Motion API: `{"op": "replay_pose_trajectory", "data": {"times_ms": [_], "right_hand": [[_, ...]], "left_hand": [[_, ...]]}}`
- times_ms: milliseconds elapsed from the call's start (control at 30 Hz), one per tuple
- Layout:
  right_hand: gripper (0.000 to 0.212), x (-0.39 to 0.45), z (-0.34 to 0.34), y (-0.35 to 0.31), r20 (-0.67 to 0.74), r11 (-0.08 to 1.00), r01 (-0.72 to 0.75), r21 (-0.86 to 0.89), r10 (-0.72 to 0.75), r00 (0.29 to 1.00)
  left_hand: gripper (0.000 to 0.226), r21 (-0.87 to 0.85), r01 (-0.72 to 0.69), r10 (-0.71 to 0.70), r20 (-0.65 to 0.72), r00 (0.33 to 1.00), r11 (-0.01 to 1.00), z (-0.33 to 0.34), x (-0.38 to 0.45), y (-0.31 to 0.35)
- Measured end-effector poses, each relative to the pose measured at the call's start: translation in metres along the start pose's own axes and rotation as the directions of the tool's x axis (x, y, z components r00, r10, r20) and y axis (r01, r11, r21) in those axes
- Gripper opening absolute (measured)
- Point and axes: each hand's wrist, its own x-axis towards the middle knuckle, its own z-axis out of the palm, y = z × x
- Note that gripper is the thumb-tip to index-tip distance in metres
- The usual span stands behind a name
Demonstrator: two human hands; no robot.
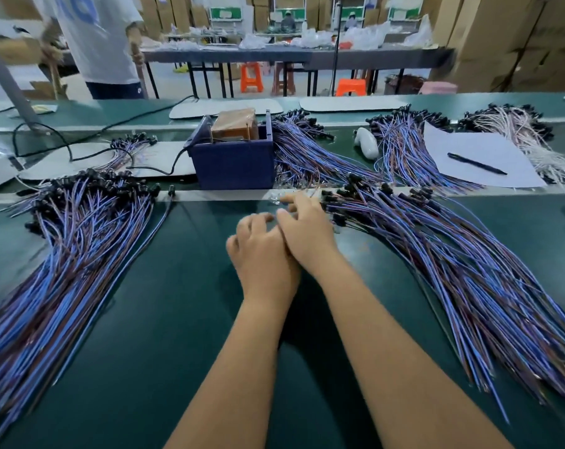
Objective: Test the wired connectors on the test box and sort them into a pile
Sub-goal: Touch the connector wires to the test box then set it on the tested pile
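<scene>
The blue test box stands mid-table with a brown block in its top. A big pile of blue-and-brown wired connectors fans out at the left, and a second pile at the right. Both my hands are in front of the box. My right hand lies partly over my left hand, its straight fingers reaching the black connector heads at the near end of the right pile. My left hand's fingers are loosely bent, and no wire shows in them. One single wire lies beside the left pile.
More wire bundles lie behind and right of the box, and a pale bundle at far right. A sheet of paper carries a black pen. A black cable runs to the box. A person stands beyond the table.
</scene>
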Motion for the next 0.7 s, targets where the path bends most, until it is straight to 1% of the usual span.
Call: {"op": "replay_pose_trajectory", "data": {"times_ms": [33, 67, 100, 133, 167, 267, 300, 433, 500, 600, 633, 667, 700], "right_hand": [[0.03, -0.002, 0.014, -0.004, 0.047, 0.999, -0.006, 0.039, 0.004, 0.999], [0.029, -0.004, 0.026, -0.006, 0.074, 1.0, -0.001, -0.011, 0.002, 0.997], [0.028, -0.005, 0.034, -0.003, 0.081, 0.993, 0.017, -0.114, -0.008, 0.997], [0.026, -0.004, 0.04, -0.001, 0.076, 0.977, 0.037, -0.212, -0.021, 0.997], [0.024, -0.003, 0.043, 0.001, 0.062, 0.962, 0.043, -0.269, -0.028, 0.998], [0.02, 0.0, 0.045, 0.0, 0.029, 0.953, 0.011, -0.301, -0.003, 1.0], [0.018, 0.0, 0.047, -0.001, 0.026, 0.949, 0.017, -0.316, -0.01, 1.0], [0.019, -0.002, 0.048, 0.001, 0.043, 0.942, 0.07, -0.329, -0.059, 0.997], [0.02, -0.002, 0.047, 0.004, 0.061, 0.951, 0.082, -0.297, -0.066, 0.996], [0.02, -0.003, 0.046, 0.007, 0.09, 0.971, 0.098, -0.218, -0.08, 0.993], [0.02, -0.003, 0.047, 0.007, 0.087, 0.975, 0.108, -0.197, -0.092, 0.992], [0.019, -0.003, 0.047, 0.007, 0.075, 0.978, 0.118, -0.169, -0.107, 0.991], [0.018, -0.003, 0.048, 0.007, 0.059, 0.984, 0.128, -0.122, -0.121, 0.991]], "left_hand": [[0.025, 0.031, 0.067, -0.067, 0.003, 0.998, 0.997, -0.004, 0.006, -0.017], [0.026, 0.058, 0.135, -0.135, 0.006, 0.991, 0.989, -0.01, 0.011, -0.035], [0.029, 0.08, 0.201, -0.203, 0.012, 0.979, 0.976, -0.016, 0.016, -0.053], [0.032, 0.098, 0.265, -0.268, 0.012, 0.963, 0.959, -0.024, 0.021, -0.07], [0.034, 0.118, 0.326, -0.329, 0.007, 0.944, 0.938, -0.031, 0.025, -0.086], [0.037, 0.163, 0.475, -0.484, 0.023, 0.875, 0.865, -0.044, 0.033, -0.118], [0.037, 0.175, 0.492, -0.505, 0.035, 0.862, 0.853, -0.045, 0.036, -0.122], [0.039, 0.21, 0.502, -0.516, 0.019, 0.856, 0.839, -0.041, 0.042, -0.118], [0.038, 0.238, 0.519, -0.537, 0.014, 0.844, 0.821, -0.039, 0.043, -0.114], [0.032, 0.275, 0.511, -0.535, 0.016, 0.845, 0.815, -0.038, 0.043, -0.113], [0.031, 0.253, 0.51, -0.529, 0.008, 0.849, 0.822, -0.037, 0.042, -0.113], [0.03, 0.19, 0.507, -0.515, -0.009, 0.857, 0.841, -0.036, 0.042, -0.113], [0.03, 0.072, 0.494, -0.492, -0.041, 0.869, 0.866, -0.034, 0.042, -0.112]]}}
